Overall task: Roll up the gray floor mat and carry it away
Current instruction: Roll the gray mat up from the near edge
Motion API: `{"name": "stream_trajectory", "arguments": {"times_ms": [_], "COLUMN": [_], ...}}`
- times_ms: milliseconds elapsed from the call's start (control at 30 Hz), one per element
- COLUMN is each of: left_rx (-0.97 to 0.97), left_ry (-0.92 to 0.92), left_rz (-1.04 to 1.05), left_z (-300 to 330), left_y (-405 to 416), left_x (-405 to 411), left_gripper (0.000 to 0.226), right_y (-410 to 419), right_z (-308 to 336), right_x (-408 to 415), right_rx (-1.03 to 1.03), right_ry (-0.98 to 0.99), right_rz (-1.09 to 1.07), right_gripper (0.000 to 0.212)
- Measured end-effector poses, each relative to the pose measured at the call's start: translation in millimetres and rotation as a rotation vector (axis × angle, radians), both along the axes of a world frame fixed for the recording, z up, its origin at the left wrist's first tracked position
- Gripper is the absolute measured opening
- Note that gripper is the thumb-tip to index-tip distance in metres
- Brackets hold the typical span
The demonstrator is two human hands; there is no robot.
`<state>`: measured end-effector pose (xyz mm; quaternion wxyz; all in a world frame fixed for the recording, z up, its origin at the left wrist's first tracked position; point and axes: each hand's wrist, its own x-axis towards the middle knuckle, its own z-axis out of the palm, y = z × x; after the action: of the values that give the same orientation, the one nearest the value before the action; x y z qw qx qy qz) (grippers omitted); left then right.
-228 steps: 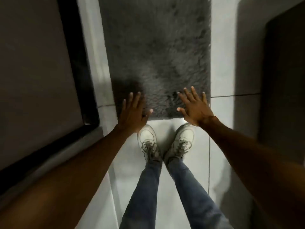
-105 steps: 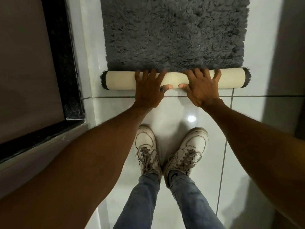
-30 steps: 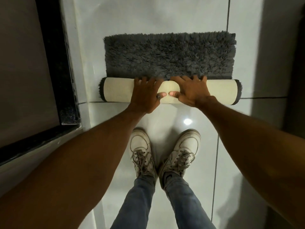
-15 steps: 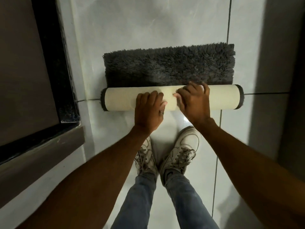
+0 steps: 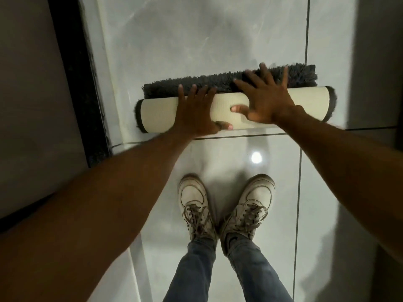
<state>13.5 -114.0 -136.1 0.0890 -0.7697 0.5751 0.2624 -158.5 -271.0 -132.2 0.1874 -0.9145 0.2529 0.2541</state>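
The gray floor mat (image 5: 309,103) lies on the tiled floor as a thick roll with its cream backing outward. Only a narrow strip of shaggy gray pile (image 5: 165,87) still lies flat beyond the roll. My left hand (image 5: 196,114) sits on the roll left of its middle, fingers over the top and thumb on the near side. My right hand (image 5: 266,99) is spread flat over the roll to the right of it. Its fingertips reach onto the pile and it is slightly blurred.
My two white sneakers (image 5: 194,205) stand on glossy pale tiles (image 5: 218,40) just behind the roll. A black-edged panel (image 5: 72,73) runs along the left, close to the roll's left end. A dark wall (image 5: 381,62) borders the right.
The roll has moved forward and grown thicker, and the flat pile has shrunk to a narrow strip. My right hand has reached over the roll with fingers spread.
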Motion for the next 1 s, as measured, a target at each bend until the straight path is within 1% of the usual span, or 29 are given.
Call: {"name": "stream_trajectory", "arguments": {"times_ms": [67, 133, 200, 267, 367, 433, 467, 533, 567, 667, 700, 733, 767, 800, 833, 867, 900, 933, 967, 1000], "left_rx": [0.102, 0.168, 0.192, 0.214, 0.243, 0.245, 0.255, 0.298, 0.317, 0.373, 0.383, 0.381, 0.359, 0.333, 0.314, 0.318, 0.337, 0.355, 0.365, 0.366], "left_ry": [0.042, 0.094, 0.108, 0.132, 0.153, 0.145, 0.163, 0.233, 0.261, 0.274, 0.245, 0.218, 0.2, 0.198, 0.209, 0.239, 0.284, 0.323, 0.347, 0.36], "left_rz": [-0.014, 0.0, -0.003, -0.006, -0.016, -0.041, -0.037, -0.017, -0.002, -0.002, -0.018, -0.025, -0.024, -0.018, -0.004, 0.014, 0.036, 0.06, 0.088, 0.128], "left_z": [2, 0, -2, -6, -7, -4, -2, -1, 0, 6, 8, 9, 10, 9, 8, 8, 10, 14, 21, 29], "left_y": [-22, -35, -40, -41, -51, -67, -75, -90, -94, -89, -83, -75, -69, -65, -65, -66, -69, -72, -73, -70], "left_x": [19, 29, 32, 35, 42, 50, 55, 65, 69, 65, 60, 55, 50, 48, 47, 48, 48, 48, 47, 47], "left_gripper": [0.129, 0.129, 0.128, 0.126, 0.126, 0.125, 0.121, 0.11, 0.109, 0.121, 0.127, 0.13, 0.13, 0.128, 0.125, 0.12, 0.113, 0.105, 0.098, 0.092], "right_y": [4, 28, 59, 83, 79, 60, 50, 32, 30, 49, 63, 79, 95, 107, 112, 114, 110, 103, 97, 92], "right_z": [8, 15, 15, 11, -2, -9, -11, -10, -7, 7, 12, 19, 20, 20, 20, 16, 13, 14, 17, 21], "right_x": [9, 5, -7, -18, -18, -7, 0, 8, 10, 8, 6, 5, 5, 5, 8, 11, 14, 17, 20, 26], "right_rx": [-0.124, -0.225, -0.256, -0.201, -0.123, -0.097, -0.076, -0.039, -0.039, -0.094, -0.117, -0.133, -0.127, -0.041, 0.167, 0.508, 0.908, 1.213, 1.364, 1.418], "right_ry": [-0.089, -0.194, -0.233, -0.178, -0.122, -0.127, -0.121, -0.105, -0.1, -0.123, -0.148, -0.206, -0.297, -0.411, -0.537, -0.635, -0.659, -0.674, -0.68, -0.71], "right_rz": [-0.06, -0.198, -0.376, -0.519, -0.525, -0.508, -0.517, -0.546, -0.558, -0.618, -0.689, -0.833, -1.073, -1.407, -1.805, -2.148, -2.325, -2.363, -2.363, -2.36], "right_gripper": [0.076, 0.064, 0.062, 0.068, 0.079, 0.079, 0.079, 0.077, 0.077, 0.08, 0.082, 0.085, 0.086, 0.087, 0.088, 0.086, 0.081, 0.078, 0.076, 0.075]}}
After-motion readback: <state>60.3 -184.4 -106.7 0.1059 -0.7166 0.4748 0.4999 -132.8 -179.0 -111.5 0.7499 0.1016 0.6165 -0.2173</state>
